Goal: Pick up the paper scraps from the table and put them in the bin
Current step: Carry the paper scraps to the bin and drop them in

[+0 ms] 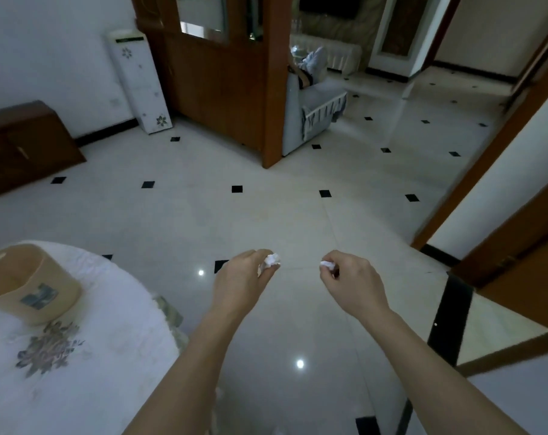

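Observation:
My left hand is closed around a crumpled white paper scrap that sticks out past the fingertips. My right hand pinches a smaller white paper scrap between thumb and fingers. Both hands are held out over the glossy tiled floor, to the right of the round table with its white flowered cloth. No bin can be seen in this view.
A beige tissue box sits on the table at the left. A wooden partition, a white floor-standing unit and a low wooden cabinet stand beyond. A wooden door frame is at right; a sofa lies behind the partition.

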`<state>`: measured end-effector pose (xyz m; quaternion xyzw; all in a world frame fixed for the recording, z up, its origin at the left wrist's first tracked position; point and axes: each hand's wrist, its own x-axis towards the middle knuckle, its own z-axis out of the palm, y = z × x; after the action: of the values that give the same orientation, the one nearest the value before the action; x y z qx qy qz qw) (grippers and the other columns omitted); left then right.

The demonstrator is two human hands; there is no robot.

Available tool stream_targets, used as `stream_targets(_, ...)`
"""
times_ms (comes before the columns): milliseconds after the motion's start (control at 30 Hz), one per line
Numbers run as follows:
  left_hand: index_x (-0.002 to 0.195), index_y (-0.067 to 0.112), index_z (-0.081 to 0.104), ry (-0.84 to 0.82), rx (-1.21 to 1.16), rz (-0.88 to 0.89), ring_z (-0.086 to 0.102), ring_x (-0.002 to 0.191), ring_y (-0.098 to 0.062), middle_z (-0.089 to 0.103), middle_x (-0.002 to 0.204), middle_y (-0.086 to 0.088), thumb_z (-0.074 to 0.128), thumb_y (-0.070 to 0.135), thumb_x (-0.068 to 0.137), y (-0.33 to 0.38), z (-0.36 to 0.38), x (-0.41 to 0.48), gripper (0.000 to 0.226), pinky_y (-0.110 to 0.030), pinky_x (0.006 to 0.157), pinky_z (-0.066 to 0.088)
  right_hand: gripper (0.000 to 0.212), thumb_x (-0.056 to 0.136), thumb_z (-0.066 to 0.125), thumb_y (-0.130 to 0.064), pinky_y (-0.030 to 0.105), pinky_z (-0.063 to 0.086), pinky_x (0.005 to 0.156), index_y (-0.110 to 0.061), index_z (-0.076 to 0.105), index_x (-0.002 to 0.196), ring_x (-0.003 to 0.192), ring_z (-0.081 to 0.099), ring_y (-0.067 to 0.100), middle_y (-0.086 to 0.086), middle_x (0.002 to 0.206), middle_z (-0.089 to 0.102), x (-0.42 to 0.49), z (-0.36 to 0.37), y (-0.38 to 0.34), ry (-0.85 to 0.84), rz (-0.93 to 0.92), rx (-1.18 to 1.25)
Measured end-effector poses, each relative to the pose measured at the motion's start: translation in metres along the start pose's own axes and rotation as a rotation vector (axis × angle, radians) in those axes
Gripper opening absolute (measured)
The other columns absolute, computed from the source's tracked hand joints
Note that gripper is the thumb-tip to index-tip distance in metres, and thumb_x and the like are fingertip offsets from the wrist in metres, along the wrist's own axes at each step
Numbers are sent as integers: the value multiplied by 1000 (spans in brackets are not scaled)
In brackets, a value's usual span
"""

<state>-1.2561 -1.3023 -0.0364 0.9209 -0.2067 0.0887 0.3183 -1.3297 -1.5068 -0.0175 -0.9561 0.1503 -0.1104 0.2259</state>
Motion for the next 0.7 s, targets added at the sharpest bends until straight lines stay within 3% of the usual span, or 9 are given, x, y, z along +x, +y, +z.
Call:
stream_targets(100, 105, 31, 69, 27, 44, -56, 62, 77, -18, 68, 83, 6, 61, 43, 91, -16, -1, 26, 20, -25, 59, 33, 14, 91, 53, -31, 32, 51, 60, -27, 64, 84, 67, 59, 17, -10, 70, 64, 38, 14, -9, -17, -56, 43)
stream_targets(333, 105, 28, 69, 93, 93, -201, 64, 77, -20, 71, 90, 5, 63, 42, 90, -60, -10, 67, 22, -35, 64, 52, 14, 91, 53, -32, 35, 53, 62, -27, 65, 86, 71, 63, 20, -9, 77, 67, 123, 61, -46, -142, -182, 129)
stream_targets(700, 108, 29, 68, 216, 203, -473, 62, 82, -13, 70, 95, 9, 58, 43, 93, -135, -19, 190, 23, -32, 69, 50, 15, 90, 52, -32, 34, 52, 62, -28, 66, 86, 72, 60, 18, -11, 75, 66, 312, 128, -113, -300, -422, 207)
